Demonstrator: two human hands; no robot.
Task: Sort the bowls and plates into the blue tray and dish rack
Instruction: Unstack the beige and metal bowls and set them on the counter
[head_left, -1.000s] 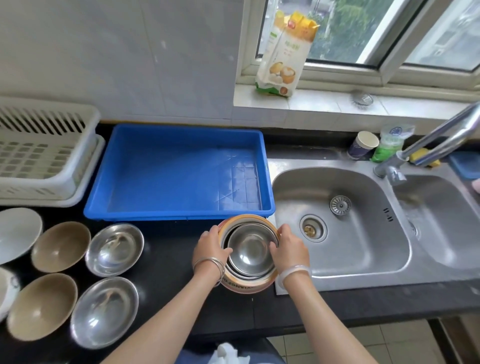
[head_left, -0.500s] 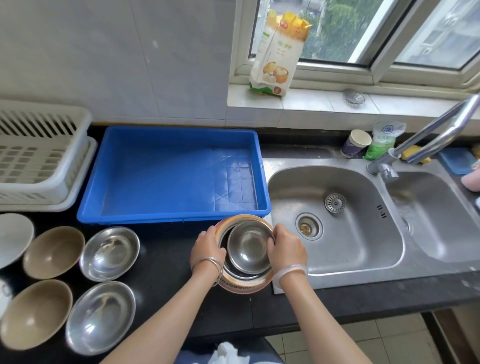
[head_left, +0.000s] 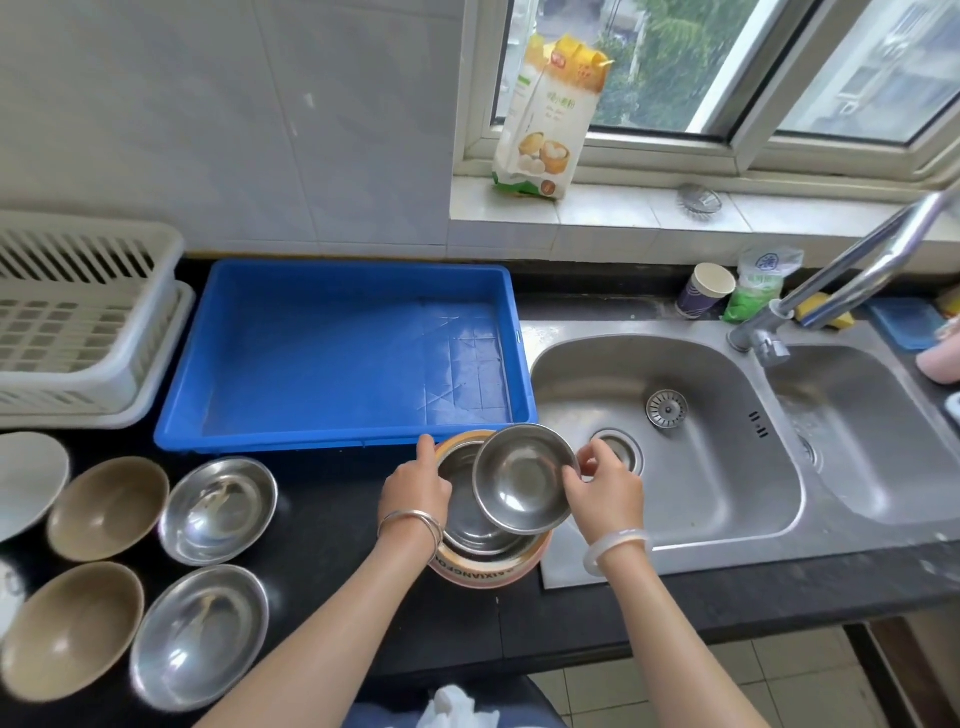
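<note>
Hands (head_left: 605, 493) apparently lift steel bowl (head_left: 524, 478) from stack (head_left: 488, 564).

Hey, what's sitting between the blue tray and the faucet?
In the head view, the left sink basin lies between the blue tray and the faucet, with a loose strainer on its floor.

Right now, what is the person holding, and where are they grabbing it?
The right hand pinches the small steel bowl by its right rim. The left hand grips the orange bowl stack by its left edge.

Blue tray (head_left: 358, 358) interior unobstructed
</note>
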